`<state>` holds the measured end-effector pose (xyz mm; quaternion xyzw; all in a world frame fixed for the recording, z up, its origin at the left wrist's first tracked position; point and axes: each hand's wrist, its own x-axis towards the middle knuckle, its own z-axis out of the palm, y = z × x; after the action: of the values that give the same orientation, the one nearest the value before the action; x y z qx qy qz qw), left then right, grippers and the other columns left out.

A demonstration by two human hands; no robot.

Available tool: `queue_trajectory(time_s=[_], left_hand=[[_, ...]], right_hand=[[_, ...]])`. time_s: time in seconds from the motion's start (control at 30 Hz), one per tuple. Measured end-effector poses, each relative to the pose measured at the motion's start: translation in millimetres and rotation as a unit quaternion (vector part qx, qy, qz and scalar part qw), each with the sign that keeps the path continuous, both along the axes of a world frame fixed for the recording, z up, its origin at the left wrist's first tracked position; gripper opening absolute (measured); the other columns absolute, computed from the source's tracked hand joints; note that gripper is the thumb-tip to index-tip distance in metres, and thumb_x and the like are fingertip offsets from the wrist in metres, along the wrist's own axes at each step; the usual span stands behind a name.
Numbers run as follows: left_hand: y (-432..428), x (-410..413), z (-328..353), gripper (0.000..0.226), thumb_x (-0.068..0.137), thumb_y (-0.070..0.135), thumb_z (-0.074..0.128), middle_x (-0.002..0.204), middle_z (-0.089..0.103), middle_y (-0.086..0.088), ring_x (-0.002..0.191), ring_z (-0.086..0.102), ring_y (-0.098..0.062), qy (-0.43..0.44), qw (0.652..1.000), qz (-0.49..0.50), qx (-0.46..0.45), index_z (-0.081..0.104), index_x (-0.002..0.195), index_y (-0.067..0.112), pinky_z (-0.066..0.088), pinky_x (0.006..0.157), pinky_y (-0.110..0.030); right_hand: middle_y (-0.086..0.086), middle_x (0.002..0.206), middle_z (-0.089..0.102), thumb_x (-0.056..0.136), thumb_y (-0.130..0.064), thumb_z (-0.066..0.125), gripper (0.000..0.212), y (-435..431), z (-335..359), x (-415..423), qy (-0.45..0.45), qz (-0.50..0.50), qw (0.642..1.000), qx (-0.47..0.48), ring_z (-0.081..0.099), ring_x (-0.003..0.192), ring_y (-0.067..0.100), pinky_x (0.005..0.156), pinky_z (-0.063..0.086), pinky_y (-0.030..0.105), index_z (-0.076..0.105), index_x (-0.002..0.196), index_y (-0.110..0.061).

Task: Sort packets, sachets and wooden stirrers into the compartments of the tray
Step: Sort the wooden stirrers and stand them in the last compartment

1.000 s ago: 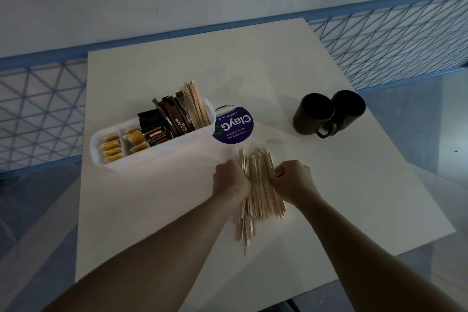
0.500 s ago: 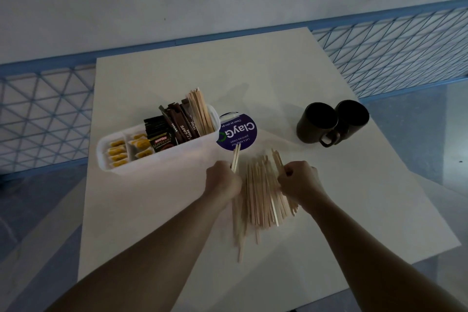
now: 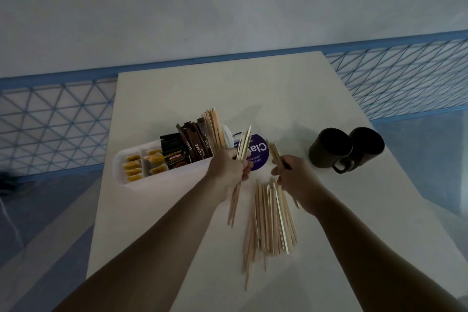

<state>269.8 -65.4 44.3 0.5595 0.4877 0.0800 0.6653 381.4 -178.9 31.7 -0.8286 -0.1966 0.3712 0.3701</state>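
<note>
Currently, the tray (image 3: 121,168) stands at the left of the table (image 3: 177,99). It holds yellow sachets (image 3: 133,167) in its left compartments, dark packets (image 3: 177,156) in the middle and upright sorted stirrers (image 3: 215,129) at its right end (these sections appear stocked).

The left hand (image 3: 225,170), just right of the tray, is clamped round the left bundle (image 3: 243,144), whose tips point far. The loose pile (image 3: 271,218) lies flat on the table between the forearms and, by judgement, is the remaining work. The right hand (image 3: 296,177) pinches the right bundle (image 3: 274,153) above the pile's far end. Two mugs (image 3: 329,151) stand well to the right.

Difference from half a second earlier: both hands were low at the pile. Each is now raised with its own stirrers, the left nearer the tray, and the pile is thinner.
</note>
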Motion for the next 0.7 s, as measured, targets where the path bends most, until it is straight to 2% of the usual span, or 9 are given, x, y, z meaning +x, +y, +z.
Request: queue_trajectory(time_s=[0.13,0.23,0.37,0.5,0.7], left_hand=[[18.7,6.5,19.7,0.024,0.099,0.002,0.051,0.093,0.067,-0.008,0.084,0.064,-0.017,-0.062,0.997,0.045,-0.024,0.065,0.117,0.008,0.057,0.081,-0.032],[35.0,9.4,33.4,0.024,0.099,0.001,0.049,0.091,0.068,-0.005,0.084,0.067,-0.015,-0.099,0.993,0.067,0.007,0.068,0.113,0.01,0.059,0.079,-0.029],[52.5,12.2,49.2,0.027,0.099,-0.001,0.048,0.091,0.069,-0.005,0.084,0.071,-0.012,-0.14,0.983,0.104,0.051,0.069,0.11,0.012,0.059,0.081,-0.028],[67.4,10.2,55.7,0.028,0.098,0.002,0.051,0.098,0.073,-0.003,0.092,0.072,-0.01,-0.157,0.972,0.13,0.116,0.07,0.112,0.017,0.057,0.079,-0.024],[85.1,11.4,49.0,0.027,0.098,0.005,0.054,0.1,0.074,0.001,0.097,0.071,-0.008,-0.167,0.959,0.175,0.145,0.07,0.113,0.021,0.058,0.086,-0.034]], right_hand=[[0.014,0.093,0.064,0.098,0.003,0.047,0.02,24.0,17.5,-1.1,0.052,-0.014,0.995,0.079,0.059,0.078,0.022,0.07,0.052,0.032,0.063,0.104,-0.006],[0.013,0.093,0.068,0.097,0.005,0.048,0.026,49.8,24.8,-1.0,0.053,-0.029,0.993,0.106,0.065,0.084,0.023,0.08,0.059,0.036,0.068,0.102,-0.01],[0.012,0.086,0.07,0.095,0.012,0.042,0.033,79.3,32.1,-0.1,0.101,-0.061,0.978,0.174,0.067,0.076,0.02,0.08,0.06,0.033,0.069,0.104,-0.004],[0.01,0.086,0.072,0.096,0.011,0.045,0.032,102.3,38.6,-1.6,0.136,-0.078,0.961,0.23,0.07,0.078,0.02,0.084,0.06,0.035,0.071,0.099,-0.008],[0.016,0.093,0.074,0.095,0.008,0.051,0.03,131.6,38.4,-5.5,0.152,-0.071,0.946,0.278,0.07,0.09,0.026,0.09,0.058,0.036,0.075,0.094,-0.011]])
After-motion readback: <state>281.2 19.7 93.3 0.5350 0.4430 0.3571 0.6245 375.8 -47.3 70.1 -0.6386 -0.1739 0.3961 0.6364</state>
